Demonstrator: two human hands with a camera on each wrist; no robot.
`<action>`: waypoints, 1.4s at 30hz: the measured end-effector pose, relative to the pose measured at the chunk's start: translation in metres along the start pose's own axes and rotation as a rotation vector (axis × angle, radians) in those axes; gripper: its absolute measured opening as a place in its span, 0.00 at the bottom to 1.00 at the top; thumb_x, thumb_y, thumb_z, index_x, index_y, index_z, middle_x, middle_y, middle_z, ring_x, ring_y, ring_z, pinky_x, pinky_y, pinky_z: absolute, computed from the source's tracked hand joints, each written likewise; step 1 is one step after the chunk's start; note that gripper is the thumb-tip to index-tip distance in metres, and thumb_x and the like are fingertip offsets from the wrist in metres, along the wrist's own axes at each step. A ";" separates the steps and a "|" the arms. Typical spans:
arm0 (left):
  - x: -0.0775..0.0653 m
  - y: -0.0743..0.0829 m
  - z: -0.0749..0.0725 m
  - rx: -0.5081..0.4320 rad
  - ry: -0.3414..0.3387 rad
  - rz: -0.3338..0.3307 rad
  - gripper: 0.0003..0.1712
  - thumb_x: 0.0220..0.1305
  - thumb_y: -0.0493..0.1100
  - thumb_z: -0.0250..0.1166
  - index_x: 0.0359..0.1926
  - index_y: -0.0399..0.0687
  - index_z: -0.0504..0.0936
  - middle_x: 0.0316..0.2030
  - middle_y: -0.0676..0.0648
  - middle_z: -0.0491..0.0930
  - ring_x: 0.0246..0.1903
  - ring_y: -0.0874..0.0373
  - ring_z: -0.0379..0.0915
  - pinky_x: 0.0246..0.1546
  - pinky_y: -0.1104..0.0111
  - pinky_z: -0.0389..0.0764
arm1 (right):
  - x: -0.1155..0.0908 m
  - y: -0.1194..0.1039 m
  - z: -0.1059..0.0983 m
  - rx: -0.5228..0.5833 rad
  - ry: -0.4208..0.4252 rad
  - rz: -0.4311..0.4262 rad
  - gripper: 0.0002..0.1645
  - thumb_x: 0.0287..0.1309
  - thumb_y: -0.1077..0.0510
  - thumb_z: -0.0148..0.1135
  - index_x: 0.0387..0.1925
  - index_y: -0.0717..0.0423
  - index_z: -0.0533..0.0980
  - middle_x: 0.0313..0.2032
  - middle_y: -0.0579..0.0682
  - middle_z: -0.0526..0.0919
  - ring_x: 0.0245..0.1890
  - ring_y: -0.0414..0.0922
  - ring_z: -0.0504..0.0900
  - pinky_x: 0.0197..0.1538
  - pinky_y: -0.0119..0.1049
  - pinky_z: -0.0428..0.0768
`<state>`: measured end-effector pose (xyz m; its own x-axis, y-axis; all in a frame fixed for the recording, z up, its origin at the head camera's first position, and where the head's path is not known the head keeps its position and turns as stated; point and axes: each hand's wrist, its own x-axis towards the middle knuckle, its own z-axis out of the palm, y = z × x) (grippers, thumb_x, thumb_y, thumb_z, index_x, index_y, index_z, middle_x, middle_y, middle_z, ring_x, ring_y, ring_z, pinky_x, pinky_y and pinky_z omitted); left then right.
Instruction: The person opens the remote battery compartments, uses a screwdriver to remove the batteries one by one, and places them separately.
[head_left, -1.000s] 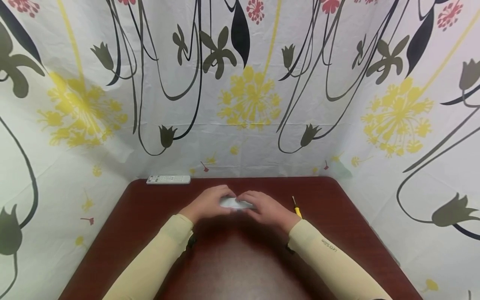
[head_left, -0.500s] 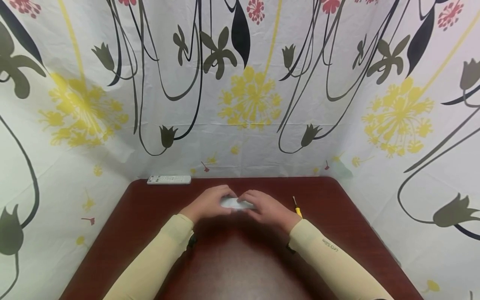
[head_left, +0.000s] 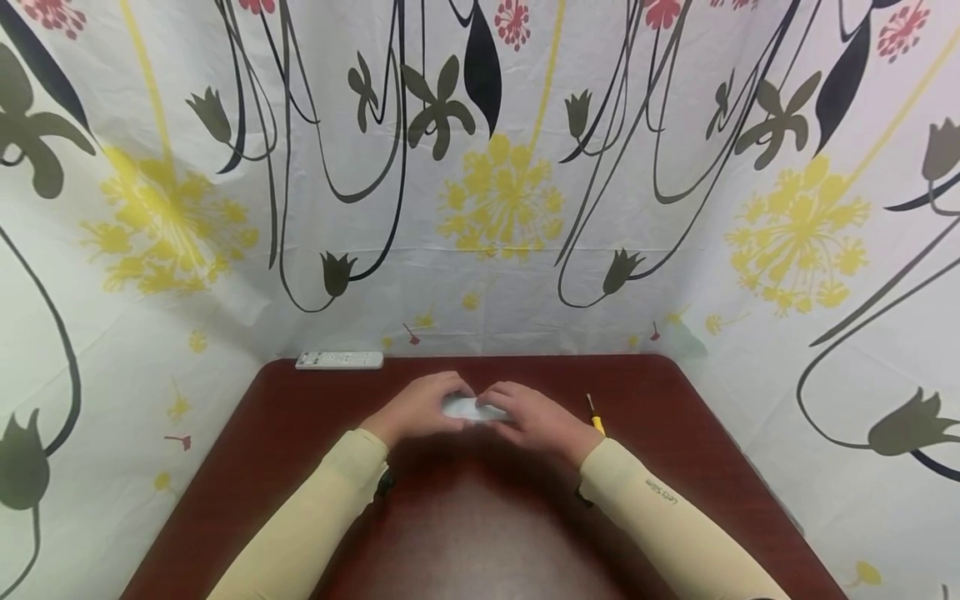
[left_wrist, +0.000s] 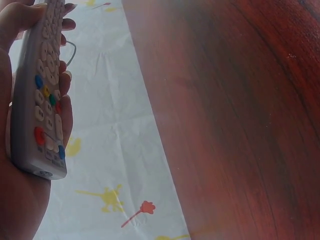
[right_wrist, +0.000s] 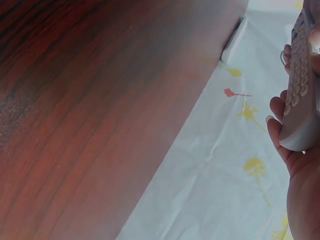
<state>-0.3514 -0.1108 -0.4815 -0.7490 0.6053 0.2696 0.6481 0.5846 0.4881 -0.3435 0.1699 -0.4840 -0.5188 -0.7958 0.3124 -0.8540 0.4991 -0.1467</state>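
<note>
Both hands hold one remote control (head_left: 465, 408) over the table's far middle. My left hand (head_left: 420, 406) grips its left end, and my right hand (head_left: 536, 418) grips the right end. In the left wrist view the grey remote (left_wrist: 30, 115) turns its buttons outward, among them red, blue, yellow and green ones. The left thumb (left_wrist: 22, 14) lies along its upper edge, with fingertips behind the far side. From the right wrist, the remote (right_wrist: 300, 107) shows rows of pale round buttons and a plain rounded end, with fingers wrapped behind it. The hands cover much of it in the head view.
A second, white remote control (head_left: 340, 360) lies at the back left edge of the dark red table (head_left: 465, 533). Right of the right hand lies a screwdriver (head_left: 595, 417) with a yellow handle, partly hidden by the forearm. Flower-patterned cloth (head_left: 480, 300) hangs around the table.
</note>
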 end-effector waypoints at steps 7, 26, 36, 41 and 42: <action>0.001 0.001 0.001 0.011 -0.007 0.004 0.21 0.64 0.57 0.82 0.54 0.60 0.87 0.48 0.62 0.82 0.46 0.62 0.77 0.49 0.64 0.81 | 0.000 0.001 -0.001 -0.019 0.032 -0.045 0.23 0.71 0.53 0.75 0.64 0.44 0.80 0.57 0.43 0.81 0.54 0.41 0.81 0.55 0.39 0.84; 0.001 0.002 0.005 0.024 -0.017 0.037 0.22 0.63 0.56 0.82 0.54 0.61 0.87 0.49 0.63 0.83 0.47 0.63 0.77 0.51 0.64 0.81 | 0.005 -0.004 -0.008 -0.090 -0.021 -0.078 0.26 0.63 0.54 0.77 0.61 0.42 0.81 0.49 0.42 0.78 0.44 0.39 0.78 0.45 0.34 0.82; 0.001 0.002 0.005 0.020 -0.018 0.035 0.22 0.63 0.56 0.82 0.55 0.60 0.87 0.49 0.63 0.83 0.47 0.63 0.77 0.52 0.64 0.80 | 0.005 -0.005 -0.007 -0.091 -0.058 -0.027 0.24 0.68 0.50 0.73 0.64 0.42 0.79 0.51 0.41 0.77 0.44 0.39 0.78 0.46 0.34 0.82; 0.001 0.003 0.005 0.032 -0.019 0.036 0.22 0.63 0.57 0.82 0.55 0.61 0.88 0.49 0.62 0.83 0.46 0.63 0.77 0.51 0.64 0.80 | 0.005 -0.005 -0.007 -0.075 -0.039 -0.033 0.23 0.69 0.51 0.70 0.64 0.43 0.79 0.52 0.41 0.76 0.43 0.38 0.76 0.45 0.33 0.81; 0.001 0.003 0.005 0.037 -0.018 0.039 0.22 0.63 0.57 0.82 0.55 0.61 0.88 0.49 0.62 0.83 0.46 0.63 0.77 0.50 0.64 0.80 | 0.006 -0.005 -0.007 -0.074 -0.032 -0.040 0.23 0.69 0.52 0.70 0.64 0.43 0.80 0.51 0.42 0.75 0.44 0.39 0.76 0.45 0.34 0.80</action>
<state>-0.3496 -0.1060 -0.4843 -0.7204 0.6376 0.2731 0.6820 0.5794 0.4463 -0.3418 0.1651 -0.4753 -0.4859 -0.8256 0.2868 -0.8696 0.4895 -0.0641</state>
